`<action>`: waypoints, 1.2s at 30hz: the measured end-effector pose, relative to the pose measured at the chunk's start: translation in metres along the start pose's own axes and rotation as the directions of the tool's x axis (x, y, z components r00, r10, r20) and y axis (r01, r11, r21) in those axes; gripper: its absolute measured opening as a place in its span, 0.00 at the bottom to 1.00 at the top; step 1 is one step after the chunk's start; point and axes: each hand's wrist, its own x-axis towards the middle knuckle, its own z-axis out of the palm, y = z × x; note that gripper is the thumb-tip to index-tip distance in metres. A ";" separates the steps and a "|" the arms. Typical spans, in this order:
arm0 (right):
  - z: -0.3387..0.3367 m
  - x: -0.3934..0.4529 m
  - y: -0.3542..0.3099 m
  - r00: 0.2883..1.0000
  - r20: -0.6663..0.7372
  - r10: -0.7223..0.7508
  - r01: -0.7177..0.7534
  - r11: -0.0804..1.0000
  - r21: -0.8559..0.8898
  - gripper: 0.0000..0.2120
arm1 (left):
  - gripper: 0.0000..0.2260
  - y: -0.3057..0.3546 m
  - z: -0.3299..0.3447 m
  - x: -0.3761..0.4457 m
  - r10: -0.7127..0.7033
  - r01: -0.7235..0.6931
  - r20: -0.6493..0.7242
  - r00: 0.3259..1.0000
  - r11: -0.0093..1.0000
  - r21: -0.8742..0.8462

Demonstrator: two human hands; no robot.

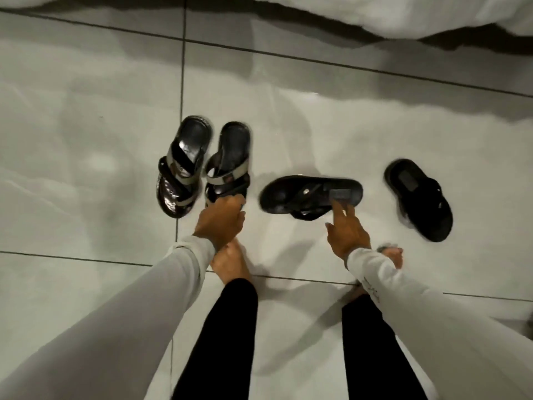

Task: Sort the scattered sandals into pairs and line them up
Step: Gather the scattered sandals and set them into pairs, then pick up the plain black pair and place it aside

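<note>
Two grey-strapped dark sandals stand side by side on the floor: the left one (pixel 181 168) and the right one (pixel 229 163). My left hand (pixel 220 219) grips the near end of that right sandal. A plain black sandal (pixel 308 194) lies crosswise in the middle, heel end to the right. My right hand (pixel 347 230) has its fingers on that sandal's heel end. Its fingers look spread, and whether they grip is unclear. A second black sandal (pixel 418 197) lies apart at the right, angled.
The floor is glossy white tile (pixel 86 125) with dark grout lines. White bedding (pixel 403 13) hangs along the top edge. My bare feet (pixel 230 264) and black trouser legs stand just behind my hands.
</note>
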 end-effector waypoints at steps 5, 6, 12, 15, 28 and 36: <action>-0.025 0.035 0.110 0.965 -0.089 0.246 -0.227 0.956 0.188 0.30 | 0.22 0.101 0.070 0.037 -0.042 0.042 -0.017 0.999 0.998 0.041; -0.032 0.044 0.130 0.949 -0.131 0.287 -0.257 0.944 0.207 0.32 | 0.27 0.120 0.084 0.045 -0.093 0.094 -0.030 0.995 0.995 0.043; -0.066 0.093 0.226 0.830 -0.156 0.535 -0.476 0.826 0.300 0.40 | 0.35 0.161 0.119 0.091 -0.318 0.323 -0.078 0.945 0.945 0.056; -0.069 0.107 0.248 0.824 0.011 0.566 -0.498 0.715 0.492 0.40 | 0.28 0.157 0.111 0.098 -0.287 0.302 -0.110 0.952 0.941 0.154; -0.064 0.121 0.217 0.893 0.144 0.426 -0.400 0.609 0.684 0.26 | 0.24 0.196 0.129 0.121 -0.407 0.404 0.076 0.910 0.833 -0.377; -0.061 0.107 0.136 0.895 0.234 0.380 -0.438 0.652 0.619 0.24 | 0.26 0.199 0.120 0.121 -0.382 0.467 0.269 0.884 0.725 -0.506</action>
